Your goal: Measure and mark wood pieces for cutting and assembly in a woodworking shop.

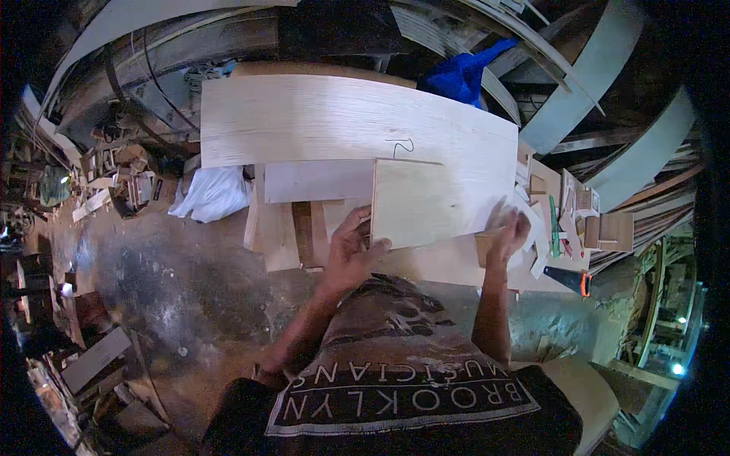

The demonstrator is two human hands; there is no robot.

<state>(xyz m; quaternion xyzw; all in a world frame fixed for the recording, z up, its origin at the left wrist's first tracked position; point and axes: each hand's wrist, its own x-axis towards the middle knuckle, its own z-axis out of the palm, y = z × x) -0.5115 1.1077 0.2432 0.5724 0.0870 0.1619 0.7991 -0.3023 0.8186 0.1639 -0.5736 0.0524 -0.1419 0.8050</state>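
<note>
A small rectangular plywood board [417, 201] is in front of me, partly over a long pale plywood sheet [304, 121]. My left hand [353, 251] grips the small board at its lower left corner, thumb on the face and fingers behind the edge. By the board's lower right end is my right hand [511, 232]. Its fingers look bent, but they are blurred, and I cannot tell whether they grip the edge. A dark curved mark shows on the long sheet just above the small board.
Wood pieces [327, 181] lie under the long sheet. At the right are a handsaw [566, 280], a green tool [554, 228] and small wooden blocks [610, 230]. A white bag [213, 194] sits at the left, blue cloth [460, 76] behind. Scrap wood [95, 357] lies lower left.
</note>
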